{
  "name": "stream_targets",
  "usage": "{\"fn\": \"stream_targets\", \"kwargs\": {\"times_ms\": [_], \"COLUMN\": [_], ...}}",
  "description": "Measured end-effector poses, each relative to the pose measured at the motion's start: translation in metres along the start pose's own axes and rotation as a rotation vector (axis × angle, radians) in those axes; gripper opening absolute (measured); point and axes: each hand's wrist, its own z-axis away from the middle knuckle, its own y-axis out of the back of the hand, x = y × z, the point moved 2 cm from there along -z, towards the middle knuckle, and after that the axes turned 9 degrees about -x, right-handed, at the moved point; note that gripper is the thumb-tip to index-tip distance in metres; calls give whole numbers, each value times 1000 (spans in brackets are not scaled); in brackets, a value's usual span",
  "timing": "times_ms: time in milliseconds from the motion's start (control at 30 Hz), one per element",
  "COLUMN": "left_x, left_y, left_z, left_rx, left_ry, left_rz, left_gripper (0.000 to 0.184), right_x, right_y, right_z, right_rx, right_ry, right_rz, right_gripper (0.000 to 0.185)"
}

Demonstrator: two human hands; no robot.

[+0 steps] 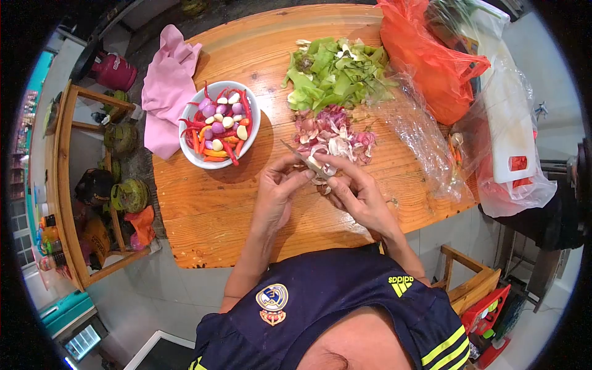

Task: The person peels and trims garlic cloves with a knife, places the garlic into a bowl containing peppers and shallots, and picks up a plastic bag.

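Over the near part of the table, my left hand (279, 188) and my right hand (361, 194) meet with fingertips pinched. A small knife (294, 150) points up and left between them, and its rear end runs toward my right hand. At my fingertips is a pale garlic clove (314, 164), which my left hand appears to pinch; the fingers partly cover it. Just beyond lies a pile of purple and white skins (336, 135). To the left, a white bowl (189, 152) holds red and orange chillies, peeled shallots and garlic cloves.
Green leafy trimmings (336, 71) lie at the table's far side. A pink cloth (169, 92) hangs at the left edge. On the right are an orange plastic bag (425, 68), clear plastic (425, 142) and a white cutting board (515, 123). A wooden stool (472, 280) stands below right.
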Motion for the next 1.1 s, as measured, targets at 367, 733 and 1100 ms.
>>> {"fn": "stream_targets", "kwargs": {"times_ms": [367, 733, 1100], "left_x": [1, 2, 6], "left_y": [1, 0, -1], "left_z": [2, 0, 2], "left_rx": [13, 46, 24], "left_ry": [10, 3, -37], "left_rz": [41, -72, -78], "left_gripper": [27, 27, 27], "right_x": [0, 1, 5], "right_y": [-1, -1, -3], "right_z": [-2, -3, -5], "right_rx": [67, 91, 100], "right_ry": [-10, -17, 46], "right_rz": [-87, -187, -293], "right_gripper": [31, 30, 32]}}
